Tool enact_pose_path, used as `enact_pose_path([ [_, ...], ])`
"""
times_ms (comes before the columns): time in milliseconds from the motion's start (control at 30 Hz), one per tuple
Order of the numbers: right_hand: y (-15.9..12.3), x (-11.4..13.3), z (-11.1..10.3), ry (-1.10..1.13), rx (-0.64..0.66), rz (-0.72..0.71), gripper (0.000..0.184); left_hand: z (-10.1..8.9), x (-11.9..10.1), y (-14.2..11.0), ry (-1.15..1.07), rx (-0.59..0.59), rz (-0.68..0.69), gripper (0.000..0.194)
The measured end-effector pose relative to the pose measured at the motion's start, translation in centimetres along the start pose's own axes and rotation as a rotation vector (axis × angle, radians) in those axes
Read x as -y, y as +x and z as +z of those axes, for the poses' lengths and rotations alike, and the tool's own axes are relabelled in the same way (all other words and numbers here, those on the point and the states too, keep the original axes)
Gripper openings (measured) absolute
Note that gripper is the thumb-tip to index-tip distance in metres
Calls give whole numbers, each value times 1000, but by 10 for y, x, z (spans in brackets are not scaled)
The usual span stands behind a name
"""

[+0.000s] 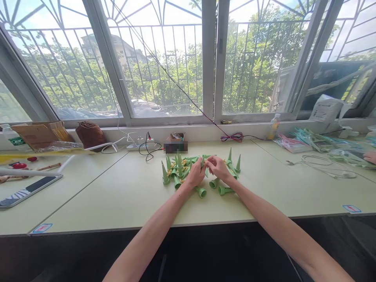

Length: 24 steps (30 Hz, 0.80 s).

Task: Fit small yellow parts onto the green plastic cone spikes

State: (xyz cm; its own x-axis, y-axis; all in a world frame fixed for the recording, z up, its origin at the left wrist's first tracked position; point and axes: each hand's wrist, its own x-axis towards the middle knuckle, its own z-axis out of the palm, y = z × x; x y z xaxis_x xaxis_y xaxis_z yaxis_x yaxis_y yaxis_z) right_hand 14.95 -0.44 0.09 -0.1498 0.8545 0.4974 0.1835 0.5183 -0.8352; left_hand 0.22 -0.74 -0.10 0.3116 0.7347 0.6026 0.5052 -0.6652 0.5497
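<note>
My left hand [196, 173] is closed around a green plastic cone [202, 161], and its tip shows above the fingers. Close beside it, my right hand [217, 167] has its fingers bent in a pinch near that piece; whatever lies between them is too small to make out. Around both hands is a loose pile of similar green parts with small yellow pieces among them. Some cones stand upright, such as a pointed cone [165, 174] at the left and another cone [238, 164] at the right. Hollow ends face me on a lying green tube [201, 192] and a second tube [225, 190].
Behind the pile stands a small dark box [175, 145]. A power strip [136, 145] with cables is left of it. At the left lies a phone [29, 192]. Bagged green items [317, 141], a bottle [275, 126] and a coiled white cable [321, 162] occupy the right, near another person's hand [370, 156].
</note>
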Motion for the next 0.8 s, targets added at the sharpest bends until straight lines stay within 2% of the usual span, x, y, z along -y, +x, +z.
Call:
enact_pose_path([
  [400, 0, 0, -1, -202, -37, 13, 42, 2, 1, -1, 13, 24, -2, 13],
  [600, 1, 1, 0, -94, -41, 29, 26, 1, 1, 0, 13, 28, 1, 15],
  [800, 0, -1, -2, -90, -33, 19, 31, 1, 0, 0, 11, 36, -16, 18],
])
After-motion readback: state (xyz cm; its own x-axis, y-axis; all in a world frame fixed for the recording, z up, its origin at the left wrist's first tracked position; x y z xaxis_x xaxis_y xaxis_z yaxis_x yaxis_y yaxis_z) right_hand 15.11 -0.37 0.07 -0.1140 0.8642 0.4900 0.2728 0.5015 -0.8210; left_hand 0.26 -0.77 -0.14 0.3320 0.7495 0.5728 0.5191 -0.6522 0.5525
